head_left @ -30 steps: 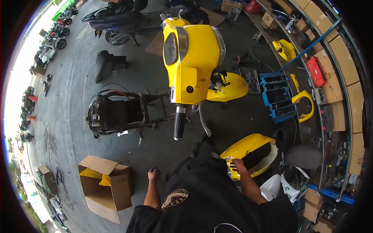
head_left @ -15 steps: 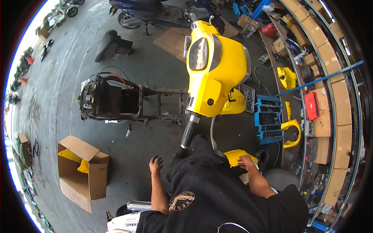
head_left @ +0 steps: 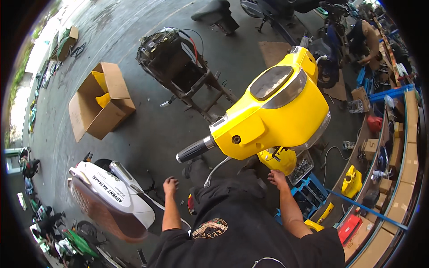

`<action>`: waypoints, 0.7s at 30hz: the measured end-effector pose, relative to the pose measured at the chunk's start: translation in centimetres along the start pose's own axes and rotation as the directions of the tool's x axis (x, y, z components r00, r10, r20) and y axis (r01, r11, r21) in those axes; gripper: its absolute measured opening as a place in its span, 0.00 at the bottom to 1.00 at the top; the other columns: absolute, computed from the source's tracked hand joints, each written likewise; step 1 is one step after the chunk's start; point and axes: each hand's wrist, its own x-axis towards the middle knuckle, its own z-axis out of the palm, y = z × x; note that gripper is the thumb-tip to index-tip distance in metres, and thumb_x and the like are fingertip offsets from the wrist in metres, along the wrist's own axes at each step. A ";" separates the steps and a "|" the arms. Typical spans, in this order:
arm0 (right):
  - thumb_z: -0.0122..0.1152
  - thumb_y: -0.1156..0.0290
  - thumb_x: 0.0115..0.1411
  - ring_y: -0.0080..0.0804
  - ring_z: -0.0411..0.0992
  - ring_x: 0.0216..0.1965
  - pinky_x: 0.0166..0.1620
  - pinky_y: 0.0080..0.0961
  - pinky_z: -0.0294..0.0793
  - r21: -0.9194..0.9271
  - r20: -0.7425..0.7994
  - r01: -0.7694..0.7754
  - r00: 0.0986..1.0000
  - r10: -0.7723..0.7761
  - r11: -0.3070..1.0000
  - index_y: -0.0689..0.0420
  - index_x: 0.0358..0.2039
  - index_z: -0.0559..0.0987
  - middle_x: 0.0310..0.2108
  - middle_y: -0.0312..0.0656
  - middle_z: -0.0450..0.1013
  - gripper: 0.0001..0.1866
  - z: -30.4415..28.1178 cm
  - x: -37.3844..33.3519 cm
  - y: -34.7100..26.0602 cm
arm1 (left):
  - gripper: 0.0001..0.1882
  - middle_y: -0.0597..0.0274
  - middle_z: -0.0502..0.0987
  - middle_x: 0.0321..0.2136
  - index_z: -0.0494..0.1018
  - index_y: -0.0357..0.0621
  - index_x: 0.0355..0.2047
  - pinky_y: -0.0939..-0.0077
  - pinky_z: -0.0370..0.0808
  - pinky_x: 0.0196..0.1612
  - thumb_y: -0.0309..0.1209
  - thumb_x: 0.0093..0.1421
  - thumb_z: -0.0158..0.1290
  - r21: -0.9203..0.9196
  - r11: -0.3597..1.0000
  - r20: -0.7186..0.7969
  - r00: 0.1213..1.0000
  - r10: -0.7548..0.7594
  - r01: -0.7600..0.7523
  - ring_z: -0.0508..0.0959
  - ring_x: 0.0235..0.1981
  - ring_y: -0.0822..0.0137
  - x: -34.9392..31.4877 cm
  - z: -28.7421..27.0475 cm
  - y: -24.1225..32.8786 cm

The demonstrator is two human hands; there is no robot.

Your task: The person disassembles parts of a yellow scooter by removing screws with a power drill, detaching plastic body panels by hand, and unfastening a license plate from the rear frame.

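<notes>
My left hand (head_left: 170, 185) hangs in the air with loosely bent fingers, left of the scooter's brake lever (head_left: 213, 175) and apart from it. Nothing shows in it. My right hand (head_left: 278, 177) is empty too, its fingers bent and a little apart, just below the yellow front fender (head_left: 281, 161) in the picture; whether it touches the fender I cannot tell. Ahead of me stands a partly stripped scooter. Its yellow handlebar cover (head_left: 286, 111) carries a dark display window (head_left: 271, 83) and a black grip (head_left: 195, 149). Its bare frame (head_left: 190, 85) extends to the left.
An open cardboard box (head_left: 100, 109) with yellow panels stands at left. Near my left arm is a white scooter (head_left: 111, 194) with a brown seat. A blue toolbox (head_left: 308, 192) lies right, beside shelves with a yellow part (head_left: 352, 181). Another person (head_left: 364, 42) crouches far right.
My right hand has left the yellow panel it was on, which no longer shows. The view has turned left, bringing the white scooter further in. My left hand stays empty.
</notes>
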 end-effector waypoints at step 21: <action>0.53 0.64 0.58 0.32 0.74 0.25 0.26 0.33 0.70 0.056 -0.225 -0.159 0.960 0.167 0.986 0.52 0.42 0.74 0.31 0.37 0.74 0.12 -1.5 -12.1 18.3 | 0.19 0.54 0.78 0.37 0.71 0.37 0.47 0.76 0.74 0.30 0.30 0.56 0.48 0.139 0.969 0.172 0.968 0.182 -0.206 0.80 0.35 0.66 9.3 -1.1 4.0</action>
